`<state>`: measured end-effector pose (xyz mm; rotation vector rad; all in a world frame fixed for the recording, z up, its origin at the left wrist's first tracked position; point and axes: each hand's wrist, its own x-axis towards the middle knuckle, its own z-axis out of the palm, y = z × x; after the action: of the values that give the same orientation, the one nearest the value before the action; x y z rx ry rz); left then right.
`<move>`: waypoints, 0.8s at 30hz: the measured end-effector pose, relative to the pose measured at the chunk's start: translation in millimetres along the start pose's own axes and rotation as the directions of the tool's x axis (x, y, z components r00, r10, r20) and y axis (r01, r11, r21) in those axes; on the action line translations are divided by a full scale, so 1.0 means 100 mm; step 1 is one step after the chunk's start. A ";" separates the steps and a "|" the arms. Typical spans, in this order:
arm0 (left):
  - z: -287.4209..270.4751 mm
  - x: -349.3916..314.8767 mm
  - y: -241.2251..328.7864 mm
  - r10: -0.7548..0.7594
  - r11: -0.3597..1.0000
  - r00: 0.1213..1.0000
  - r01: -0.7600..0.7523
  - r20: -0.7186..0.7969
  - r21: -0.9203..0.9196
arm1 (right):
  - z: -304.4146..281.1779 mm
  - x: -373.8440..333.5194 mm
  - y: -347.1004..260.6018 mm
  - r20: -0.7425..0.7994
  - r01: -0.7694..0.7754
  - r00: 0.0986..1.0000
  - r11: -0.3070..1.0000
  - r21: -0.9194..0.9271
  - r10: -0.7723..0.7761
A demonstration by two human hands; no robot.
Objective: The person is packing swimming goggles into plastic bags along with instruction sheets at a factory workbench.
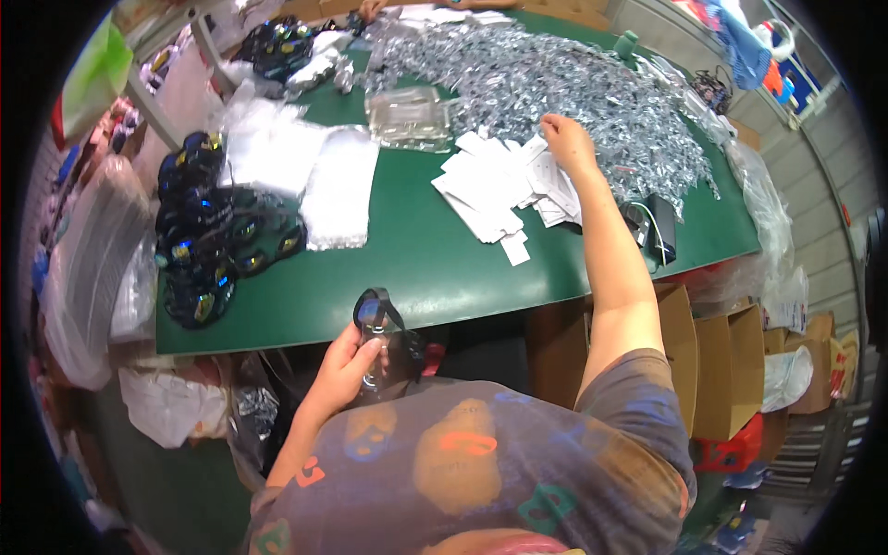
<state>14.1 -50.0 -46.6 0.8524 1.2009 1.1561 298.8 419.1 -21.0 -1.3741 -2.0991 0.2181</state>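
Observation:
Near the front edge of the green table (407, 268), my left hand (344, 372) is closed on a pair of black goggles (375, 301) with a dark strap. Something clear and shiny shows below my thumb, too small to make out. My right arm stretches forward, and my right hand (569, 146) is over the far right side of a loose heap of white cards (486, 180). Its fingers are drawn together at the edge of a wide pile of small clear, silvery packets (546, 79). Whatever they pinch, if anything, is hidden.
Black goggles (199, 231) lie heaped at the left, beside clear plastic bags (340, 190). A clear plastic tray (407, 116) stands behind the bags. A black box-shaped device (661, 227) with a white cable lies right of my forearm. Cardboard boxes (731, 370) stand below the table's right side.

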 end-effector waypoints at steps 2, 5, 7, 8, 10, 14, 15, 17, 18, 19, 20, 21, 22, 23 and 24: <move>0.01 0.04 0.04 0.014 1.000 1.000 -0.014 0.018 -0.006 | 0.06 0.03 -0.15 0.029 0.007 1.000 1.000 0.028 -0.008; 0.01 0.14 0.02 -0.002 1.000 0.999 0.002 0.040 0.016 | 0.25 0.06 -0.33 0.052 0.124 0.991 0.991 -0.047 -0.122; -0.02 0.15 0.03 -0.010 1.000 0.999 0.009 0.043 0.011 | 0.30 0.07 -0.59 0.098 0.171 0.983 0.975 -0.140 -0.158; -0.03 0.14 0.03 -0.013 1.000 0.999 0.013 0.042 0.008 | 0.33 0.08 -0.69 0.101 0.204 0.977 0.960 -0.191 -0.188; -0.03 0.13 0.00 -0.005 1.000 0.999 0.006 0.035 -0.004 | 0.40 0.06 -0.86 0.115 0.228 0.973 0.921 -0.316 -0.201; 0.01 0.13 -0.07 0.005 0.998 0.999 -0.002 0.043 -0.060 | 0.56 0.17 -0.64 0.138 0.218 0.976 0.833 -0.509 -0.171; 0.01 0.13 -0.08 0.009 0.998 0.999 -0.006 0.039 -0.063 | 0.58 0.17 -0.55 0.082 0.210 0.978 0.865 -0.456 -0.194; 0.00 0.08 -0.12 -0.015 0.995 1.000 0.017 0.023 -0.095 | 0.46 0.14 -0.61 -0.029 0.178 0.980 0.941 -0.287 -0.195; 0.02 0.09 -0.11 -0.038 0.993 0.999 0.040 0.021 -0.112 | 0.39 0.16 -0.54 -0.070 0.151 0.984 0.977 -0.151 -0.163; 0.02 0.09 -0.16 -0.020 0.994 1.000 0.023 0.023 -0.106 | 0.30 0.14 -0.51 -0.145 0.157 0.976 0.987 -0.032 -0.160; 0.01 0.15 -0.20 0.004 0.995 0.999 -0.001 0.037 -0.101 | 0.24 0.10 -0.47 -0.215 0.166 0.966 0.982 0.087 -0.144; 0.00 0.12 -0.26 0.020 0.994 1.000 -0.018 0.017 -0.112 | 0.12 -0.05 -0.67 0.014 -0.089 0.995 0.802 0.591 0.100; 0.03 0.08 -0.23 -0.029 0.986 0.999 0.026 -0.016 -0.163 | -0.12 -0.33 -1.03 0.204 -0.244 0.970 0.524 0.816 0.133; 0.09 0.09 -0.19 -0.073 0.969 0.997 0.066 -0.018 -0.237 | -0.29 -0.63 -1.19 0.309 -0.290 0.951 0.302 0.908 -0.016; 0.11 0.12 -0.24 0.002 0.962 1.000 -0.004 -0.007 -0.272 | -0.48 -1.02 -1.54 0.412 -0.403 0.910 0.153 0.903 -0.036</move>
<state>29.5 -43.1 -69.8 0.6415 1.0165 1.2926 234.7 252.4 45.4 -0.6850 -1.3137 1.7482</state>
